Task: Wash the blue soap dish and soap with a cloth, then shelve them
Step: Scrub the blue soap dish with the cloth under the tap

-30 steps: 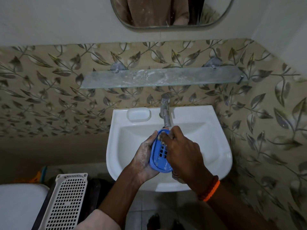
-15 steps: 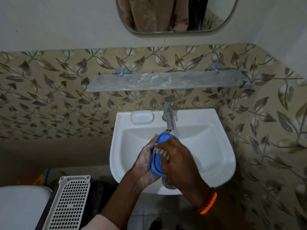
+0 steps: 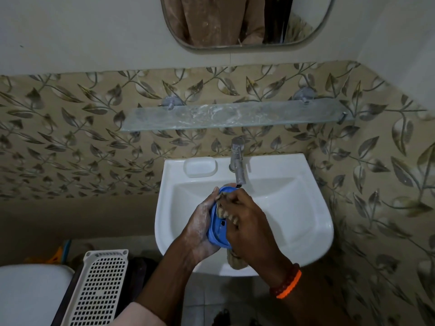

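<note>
The blue soap dish (image 3: 217, 228) is held on edge over the white sink (image 3: 306, 217), just below the tap (image 3: 238, 164). My left hand (image 3: 202, 222), coated in white lather, grips the dish from the left. My right hand (image 3: 247, 222) presses a beige cloth (image 3: 236, 261) against the dish's inner face; a strip of cloth shows between the fingers and its end hangs below the hand. The soap is not visible. A glass shelf (image 3: 235, 115) hangs on the wall above the tap.
A moulded soap recess (image 3: 200, 167) sits at the sink's back left. A mirror (image 3: 247, 22) hangs above the shelf. A white perforated basket (image 3: 98, 288) and a white toilet lid (image 3: 28, 295) stand at lower left. Leaf-patterned tiles cover the walls.
My right hand has slid down the dish with the cloth, away from the tap. The dish has turned more edge-on in my left hand. The view has tilted slightly upward.
</note>
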